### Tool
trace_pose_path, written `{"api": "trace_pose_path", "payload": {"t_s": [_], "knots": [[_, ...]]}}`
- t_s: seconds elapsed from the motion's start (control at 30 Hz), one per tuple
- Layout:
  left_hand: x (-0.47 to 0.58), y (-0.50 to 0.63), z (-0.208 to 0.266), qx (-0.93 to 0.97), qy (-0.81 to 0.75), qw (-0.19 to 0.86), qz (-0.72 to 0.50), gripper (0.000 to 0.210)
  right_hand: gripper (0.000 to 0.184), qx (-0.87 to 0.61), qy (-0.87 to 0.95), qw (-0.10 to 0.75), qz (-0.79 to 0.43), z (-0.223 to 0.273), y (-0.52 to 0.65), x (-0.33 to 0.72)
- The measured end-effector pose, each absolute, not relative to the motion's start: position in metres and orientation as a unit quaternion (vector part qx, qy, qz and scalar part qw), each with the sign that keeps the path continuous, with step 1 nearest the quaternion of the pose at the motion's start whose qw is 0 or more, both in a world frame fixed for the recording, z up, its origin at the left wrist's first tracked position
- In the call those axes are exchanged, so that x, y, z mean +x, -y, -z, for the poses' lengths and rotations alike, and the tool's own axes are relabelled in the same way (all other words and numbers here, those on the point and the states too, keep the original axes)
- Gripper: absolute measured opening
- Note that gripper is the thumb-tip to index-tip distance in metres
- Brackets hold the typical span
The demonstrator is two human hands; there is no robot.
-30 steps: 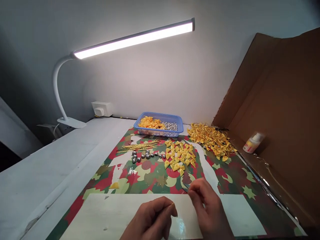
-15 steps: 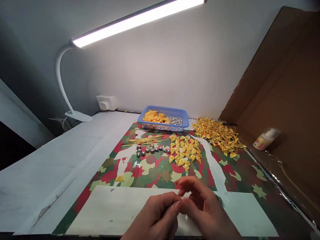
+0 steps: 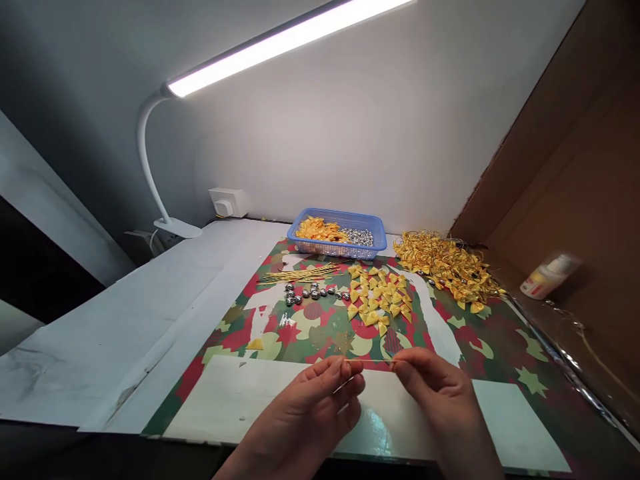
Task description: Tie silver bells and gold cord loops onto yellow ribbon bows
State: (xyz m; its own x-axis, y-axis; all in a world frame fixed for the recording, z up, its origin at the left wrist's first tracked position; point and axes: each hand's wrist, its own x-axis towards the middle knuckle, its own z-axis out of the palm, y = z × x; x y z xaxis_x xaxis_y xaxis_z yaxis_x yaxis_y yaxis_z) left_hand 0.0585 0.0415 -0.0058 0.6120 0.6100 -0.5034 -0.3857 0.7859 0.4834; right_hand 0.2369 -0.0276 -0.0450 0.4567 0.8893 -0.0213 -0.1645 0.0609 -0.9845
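A thin golden cord (image 3: 370, 361) runs straight and level between my two hands, above the front edge of the patterned sheet. My left hand (image 3: 313, 407) pinches one end between thumb and index finger, its other fingers loosely curled. At the other end, my right hand (image 3: 440, 393) pinches the cord between thumb and fingertips. Beyond the hands lie several yellow ribbon bows (image 3: 380, 297) in a cluster. To their left is a short line of silver bells (image 3: 315, 292), with a bundle of golden cords (image 3: 300, 273) just behind.
At the wall stands a blue basket (image 3: 381, 244) of yellow bows and small silver bells. Right of it is a heap of corded yellow bows (image 3: 440, 267). A white bottle (image 3: 547, 277) leans near the cardboard (image 3: 580, 167). A clip lamp (image 3: 145, 147) arches overhead.
My hands were together with fingertips meeting; now they are apart, with the cord drawn straight between them. The camera view has shifted slightly.
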Motion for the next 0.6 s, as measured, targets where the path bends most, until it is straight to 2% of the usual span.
{"api": "trace_pose_path", "payload": {"t_s": [0.17, 0.3, 0.47, 0.6], "knots": [[0.054, -0.033, 0.004, 0.097, -0.342, 0.889, -0.288, 0.006, 0.027, -0.488, 0.228, 0.74, -0.404, 0.033, 0.027, 0.23], [0.048, -0.028, -0.005, 0.062, -0.344, 0.889, -0.296, 0.01, 0.027, -0.436, 0.115, 0.78, -0.434, 0.021, 0.029, 0.232], [0.044, -0.025, -0.011, 0.057, -0.358, 0.878, -0.312, 0.015, 0.02, -0.428, 0.214, 0.779, -0.406, 0.02, 0.03, 0.225], [0.038, -0.021, -0.01, 0.195, -0.384, 0.849, -0.306, 0.008, 0.02, -0.44, 0.253, 0.765, -0.396, 0.029, 0.035, 0.226]]}}
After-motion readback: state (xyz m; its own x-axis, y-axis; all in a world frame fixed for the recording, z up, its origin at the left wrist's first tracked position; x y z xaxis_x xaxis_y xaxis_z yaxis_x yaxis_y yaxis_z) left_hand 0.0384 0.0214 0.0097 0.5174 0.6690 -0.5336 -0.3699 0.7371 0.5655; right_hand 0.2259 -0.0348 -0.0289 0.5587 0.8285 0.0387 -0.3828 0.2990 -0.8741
